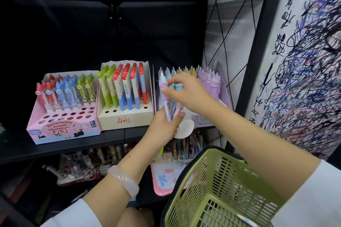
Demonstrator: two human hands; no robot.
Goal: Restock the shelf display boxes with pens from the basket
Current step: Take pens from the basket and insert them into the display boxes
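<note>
Basket [217, 186] nearest | left hand [162, 127] grips pens [170, 108] | right hand [186, 94] pinches one

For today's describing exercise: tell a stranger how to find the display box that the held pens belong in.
On the black shelf stand three display boxes. Take the rightmost, the lilac box behind both hands. Its neighbours are pink and cream; only it holds pastel pens like the bunch in the left hand.

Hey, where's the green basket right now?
In the head view the green basket sits at the bottom right, under the right forearm and below the shelf holding the pastel pen display box.
</note>
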